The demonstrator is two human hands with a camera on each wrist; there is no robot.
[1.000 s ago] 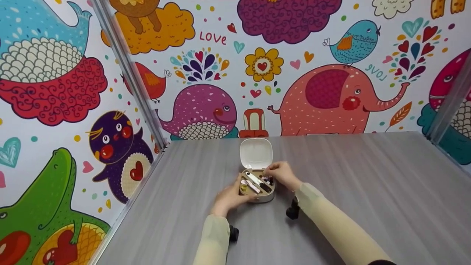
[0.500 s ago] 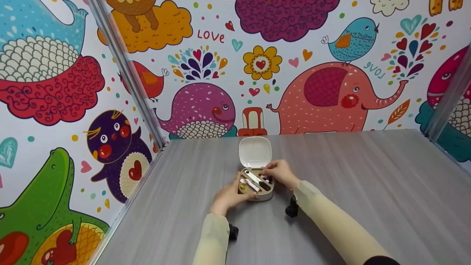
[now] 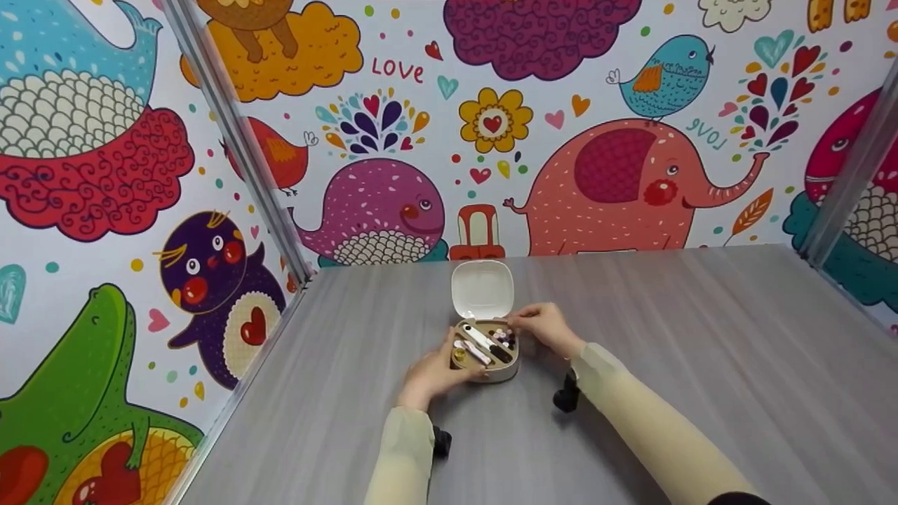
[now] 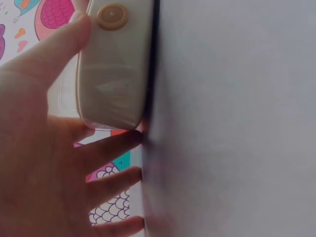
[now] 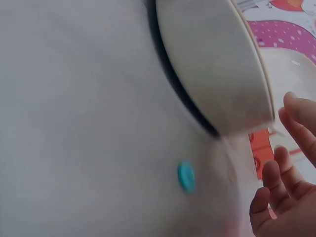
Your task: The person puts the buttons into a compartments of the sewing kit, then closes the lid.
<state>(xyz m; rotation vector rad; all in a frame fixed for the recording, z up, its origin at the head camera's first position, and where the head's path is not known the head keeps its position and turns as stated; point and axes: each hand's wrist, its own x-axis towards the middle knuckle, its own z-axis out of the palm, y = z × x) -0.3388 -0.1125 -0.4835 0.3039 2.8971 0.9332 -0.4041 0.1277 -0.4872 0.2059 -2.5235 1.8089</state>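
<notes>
A small cream box (image 3: 501, 375) stands on the grey table with its white lid (image 3: 483, 289) raised at the back. Inside are a long white and black tool (image 3: 484, 340), a pink-and-white piece (image 3: 477, 353), a yellow round piece (image 3: 459, 354) and several small buttons (image 3: 502, 338). My left hand (image 3: 431, 375) grips the box's left side between thumb and forefinger, its other fingers spread. At the right rear corner is my right hand (image 3: 551, 328), thumb and forefinger tips together; I cannot tell whether they pinch something. A blurred turquoise button (image 5: 186, 176) shows near that corner in the right wrist view.
A tan button-shaped clasp (image 4: 112, 17) sits on the box's front wall. The grey table (image 3: 666, 351) runs back to a wall (image 3: 280, 140) printed with cartoon animals, and a metal corner strip (image 3: 242, 140) joins it to the left wall.
My right hand has drawn back from over the button compartment to just outside the box's right rear corner, uncovering the buttons. The left hand keeps its grip on the box.
</notes>
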